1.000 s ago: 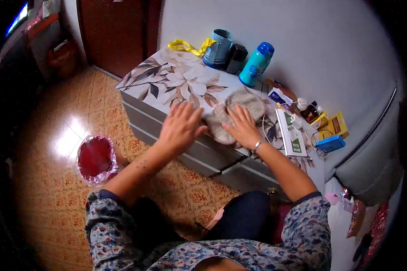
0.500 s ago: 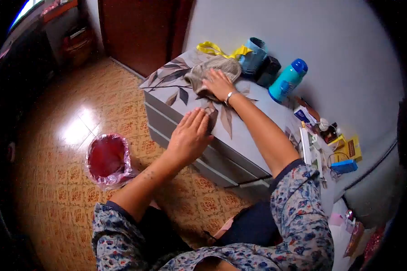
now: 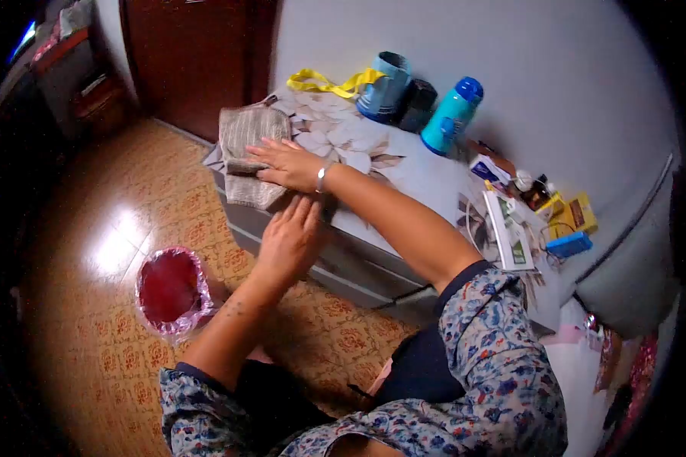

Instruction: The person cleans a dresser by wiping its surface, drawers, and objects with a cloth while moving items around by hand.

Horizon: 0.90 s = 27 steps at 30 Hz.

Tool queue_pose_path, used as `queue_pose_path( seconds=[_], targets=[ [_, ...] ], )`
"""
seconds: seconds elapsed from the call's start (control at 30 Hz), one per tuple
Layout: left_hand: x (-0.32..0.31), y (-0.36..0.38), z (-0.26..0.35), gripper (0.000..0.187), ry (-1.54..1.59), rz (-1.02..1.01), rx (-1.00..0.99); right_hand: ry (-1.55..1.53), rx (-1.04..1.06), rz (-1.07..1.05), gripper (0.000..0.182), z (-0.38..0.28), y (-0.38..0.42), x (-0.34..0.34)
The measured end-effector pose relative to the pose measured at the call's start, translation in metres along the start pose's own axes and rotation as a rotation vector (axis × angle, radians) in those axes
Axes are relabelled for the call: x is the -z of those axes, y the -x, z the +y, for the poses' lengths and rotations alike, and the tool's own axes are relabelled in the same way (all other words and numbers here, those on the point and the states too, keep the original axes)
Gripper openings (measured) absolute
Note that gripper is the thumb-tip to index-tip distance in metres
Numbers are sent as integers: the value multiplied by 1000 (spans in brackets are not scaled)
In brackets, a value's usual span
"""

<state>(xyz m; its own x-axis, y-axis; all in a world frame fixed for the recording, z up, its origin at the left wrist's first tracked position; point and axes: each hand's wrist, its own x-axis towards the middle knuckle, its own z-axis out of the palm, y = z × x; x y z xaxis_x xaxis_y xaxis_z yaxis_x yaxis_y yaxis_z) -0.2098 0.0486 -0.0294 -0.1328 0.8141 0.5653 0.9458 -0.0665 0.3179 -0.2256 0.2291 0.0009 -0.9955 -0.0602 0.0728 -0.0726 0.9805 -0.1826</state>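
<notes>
A beige-grey striped cloth (image 3: 257, 137) lies over the far left corner of the dresser (image 3: 427, 209), part of it hanging past the front edge. My right hand (image 3: 288, 164), a bracelet at its wrist, rests flat on this cloth with the fingers stretched out. Lower down, my left hand (image 3: 288, 234) is at the dresser's front edge, fingers straight and close together, their tips just below the right wrist. Leaf and flower patterns cover the dresser top around the cloth.
Along the wall stand a blue container (image 3: 385, 87) with a yellow strap (image 3: 328, 81), a dark container (image 3: 418, 105) and a teal bottle (image 3: 453, 116). Small boxes (image 3: 573, 217) and a white frame-like object (image 3: 509, 230) sit to the right. A lined bin (image 3: 171, 289) stands on the floor.
My right hand has moved left with the cloth, from beside the blue container to the front left corner. The cloth is more spread out. My left hand stays by the front edge.
</notes>
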Motion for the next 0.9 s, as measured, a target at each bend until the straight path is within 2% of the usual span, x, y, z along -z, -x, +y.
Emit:
queue_pose_path(
  seconds=[0.03, 0.07, 0.17, 0.3, 0.37, 0.4, 0.47, 0.5, 0.53, 0.57, 0.6, 0.67, 0.7, 0.77, 0.9],
  targets=[
    [2, 2, 4, 49, 39, -42, 69, -146, 9, 19, 56, 8, 18, 0],
    [-1, 5, 1, 47, 24, -12, 11, -291, 22, 44, 55, 15, 35, 1],
    [-1, 3, -4, 43, -40, 45, -88, -298, -48, 36, 55, 12, 96, 20],
    [0, 1, 0, 49, -10, 63, -62, -142, -218, 116, 50, 42, 170, 29],
    [-3, 1, -4, 50, -61, 69, -74, 668, -288, -131, 41, 61, 192, 35],
    [-1, 1, -1, 47, -36, 72, -64, 665, -293, -131, 41, 67, 196, 26],
    [2, -1, 0, 44, -37, 59, -42, 600, -418, 41, 31, 75, 206, 10],
    [1, -2, 0, 42, -35, 48, -24, 520, -537, -87, 35, 16, 191, 39],
    [-1, -4, -1, 37, -37, 116, -62, 636, -415, -181, 41, 8, 187, 30],
    [-2, -4, -3, 34, -11, 154, -75, 99, -625, 83, 46, -21, 183, 30],
    [-1, -6, -2, 33, -26, 135, -58, 190, -409, 114, 49, -32, 187, 16],
    [1, -7, 0, 31, -33, 117, -46, 126, -409, 163, 53, -67, 194, 5],
    [1, -8, 1, 30, -27, 122, -47, 74, -372, 243, 51, -67, 203, -6],
    [7, -10, 12, 28, -40, 99, 13, 41, -391, 238, 49, -75, 226, -2],
    [6, -11, 16, 26, -49, 112, 9, 123, -342, 311, 44, -94, 287, 3]
  ],
)
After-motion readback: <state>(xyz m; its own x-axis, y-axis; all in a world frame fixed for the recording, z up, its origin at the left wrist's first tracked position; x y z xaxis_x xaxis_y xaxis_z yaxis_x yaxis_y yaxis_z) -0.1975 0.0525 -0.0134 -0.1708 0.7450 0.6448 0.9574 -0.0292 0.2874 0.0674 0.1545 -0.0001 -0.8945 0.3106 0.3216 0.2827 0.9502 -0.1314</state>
